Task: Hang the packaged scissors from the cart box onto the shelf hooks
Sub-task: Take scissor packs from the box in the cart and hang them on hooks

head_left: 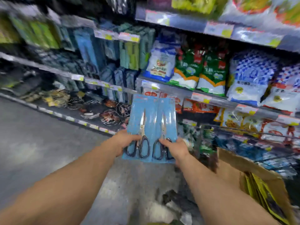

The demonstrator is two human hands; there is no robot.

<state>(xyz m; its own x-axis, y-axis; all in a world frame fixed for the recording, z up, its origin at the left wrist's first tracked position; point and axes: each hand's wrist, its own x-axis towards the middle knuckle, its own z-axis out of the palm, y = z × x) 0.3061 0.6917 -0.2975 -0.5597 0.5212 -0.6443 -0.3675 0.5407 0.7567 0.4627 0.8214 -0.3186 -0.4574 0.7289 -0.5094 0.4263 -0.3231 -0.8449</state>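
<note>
While both arms reach forward at the centre of the frame, the left hand [125, 140] pinches the lower left edge of one blue scissors package [140, 127] and the right hand [176, 147] pinches the lower right edge of a second scissors package [165, 127], the two cards held upright side by side. Behind them, blurred shelves [211, 99] carry bagged goods, and an open cardboard box [230, 169] sits at the lower right of the frame.

One head-worn view (wide-angle) looks forward and down — near both forearms, shelves [211, 98] beyond.
</note>
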